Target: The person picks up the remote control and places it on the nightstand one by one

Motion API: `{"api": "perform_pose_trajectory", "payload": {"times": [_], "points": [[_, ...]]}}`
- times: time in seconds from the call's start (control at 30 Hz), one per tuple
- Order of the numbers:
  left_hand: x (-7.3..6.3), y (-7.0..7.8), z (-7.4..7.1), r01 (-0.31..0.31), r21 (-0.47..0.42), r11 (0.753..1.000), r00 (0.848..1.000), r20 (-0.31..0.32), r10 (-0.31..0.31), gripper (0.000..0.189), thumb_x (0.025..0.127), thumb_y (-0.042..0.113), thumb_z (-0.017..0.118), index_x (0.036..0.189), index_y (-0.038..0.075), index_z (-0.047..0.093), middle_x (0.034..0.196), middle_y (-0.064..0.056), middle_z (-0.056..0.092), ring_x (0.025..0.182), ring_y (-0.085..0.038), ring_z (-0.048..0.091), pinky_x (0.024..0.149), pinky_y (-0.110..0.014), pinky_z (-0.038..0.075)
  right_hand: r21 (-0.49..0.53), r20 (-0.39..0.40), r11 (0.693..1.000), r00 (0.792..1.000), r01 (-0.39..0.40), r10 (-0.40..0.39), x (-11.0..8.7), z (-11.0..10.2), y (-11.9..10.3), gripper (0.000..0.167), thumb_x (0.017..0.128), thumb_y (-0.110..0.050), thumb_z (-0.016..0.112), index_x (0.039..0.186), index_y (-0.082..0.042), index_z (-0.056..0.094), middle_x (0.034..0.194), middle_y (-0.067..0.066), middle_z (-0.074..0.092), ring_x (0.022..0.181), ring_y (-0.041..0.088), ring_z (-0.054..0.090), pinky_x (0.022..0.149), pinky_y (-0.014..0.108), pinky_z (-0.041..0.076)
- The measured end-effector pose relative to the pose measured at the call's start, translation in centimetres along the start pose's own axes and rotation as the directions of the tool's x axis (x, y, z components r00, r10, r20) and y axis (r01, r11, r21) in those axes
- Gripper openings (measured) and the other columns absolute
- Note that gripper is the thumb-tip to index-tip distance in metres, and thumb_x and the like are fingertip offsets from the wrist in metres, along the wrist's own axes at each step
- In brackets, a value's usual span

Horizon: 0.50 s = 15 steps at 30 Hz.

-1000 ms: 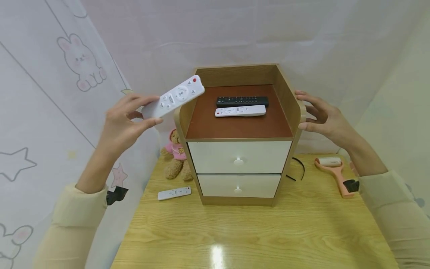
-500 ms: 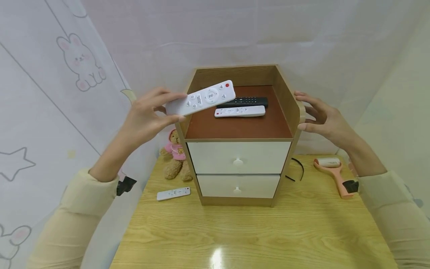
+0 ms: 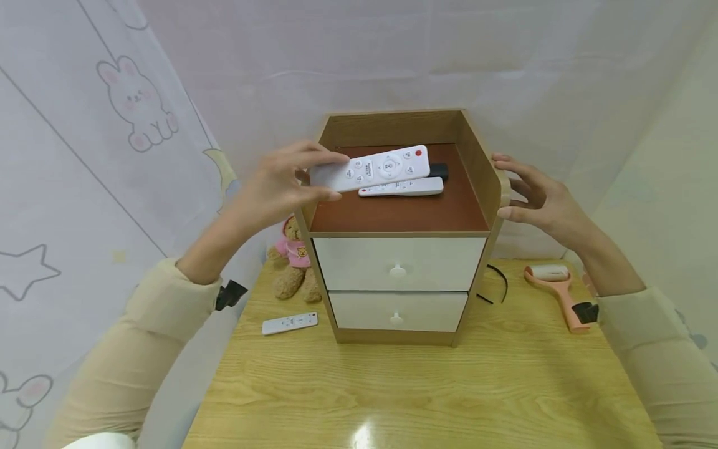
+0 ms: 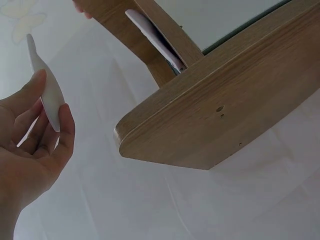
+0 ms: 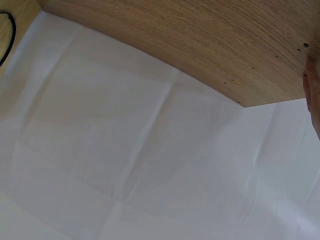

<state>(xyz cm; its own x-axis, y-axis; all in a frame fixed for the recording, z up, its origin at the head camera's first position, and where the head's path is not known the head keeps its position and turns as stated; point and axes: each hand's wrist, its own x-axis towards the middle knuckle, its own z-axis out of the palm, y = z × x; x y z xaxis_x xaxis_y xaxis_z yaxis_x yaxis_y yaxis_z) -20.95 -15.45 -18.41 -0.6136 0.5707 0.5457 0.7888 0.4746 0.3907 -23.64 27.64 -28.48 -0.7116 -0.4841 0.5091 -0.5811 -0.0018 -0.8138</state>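
Observation:
In the head view my left hand [image 3: 280, 181] pinches a white remote control [image 3: 389, 166] by its left end, thumb below and fingers above. The remote hovers over the top shelf of a small wooden cabinet [image 3: 399, 234], red button to the right. In the left wrist view the held remote [image 4: 50, 97] is apart from the cabinet. A second white remote [image 3: 415, 187] lies on the shelf, and a black remote [image 3: 439, 171] behind it is mostly hidden. My right hand [image 3: 544, 196] touches the cabinet's right side panel [image 3: 487, 156] with fingertips and thumb.
A third white remote [image 3: 290, 323] lies on the wooden table [image 3: 392, 393], left of the cabinet. Behind it sits a teddy bear [image 3: 294, 259] in pink. To the right are a black thin band [image 3: 505, 284] and an orange lint roller [image 3: 561, 293]. Two white drawers [image 3: 359, 265] are closed.
My left hand has carried the white remote rightward from beside the cabinet to above the shelf, where it now covers most of the black remote. My right hand has stayed at the side panel.

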Motion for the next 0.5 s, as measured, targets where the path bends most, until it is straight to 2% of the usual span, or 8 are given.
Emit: {"api": "perform_pose_trajectory", "payload": {"times": [0.23,0.5], "points": [[0.9,-0.1,0.8,0.038,0.002,0.999,0.999,0.032,-0.038,0.044,0.079,0.014,0.081,0.121,0.013,0.068,0.105,0.002,0.063,0.085,-0.012,0.051,0.067,-0.023,0.043,0.003,0.011,1.0,1.0,0.006,-0.006,0.0,0.0,0.0,0.076,0.082,0.024,0.057,0.149,-0.003,0.032,0.159,0.009,0.02,0.145,0.025,0.022,0.104,0.018,0.038],[1.8,-0.2,1.6,0.046,-0.025,0.999,0.995,0.089,-0.044,0.045,0.079,0.012,0.08,0.122,0.011,0.067,0.104,0.001,0.062,0.076,-0.014,0.048,0.062,-0.023,0.041,-0.003,0.012,1.0,1.0,-0.001,0.001,0.1,-0.1,0.0,0.076,0.082,0.023,0.058,0.148,-0.003,0.033,0.159,0.008,0.02,0.144,0.026,0.024,0.104,0.018,0.038]]}}
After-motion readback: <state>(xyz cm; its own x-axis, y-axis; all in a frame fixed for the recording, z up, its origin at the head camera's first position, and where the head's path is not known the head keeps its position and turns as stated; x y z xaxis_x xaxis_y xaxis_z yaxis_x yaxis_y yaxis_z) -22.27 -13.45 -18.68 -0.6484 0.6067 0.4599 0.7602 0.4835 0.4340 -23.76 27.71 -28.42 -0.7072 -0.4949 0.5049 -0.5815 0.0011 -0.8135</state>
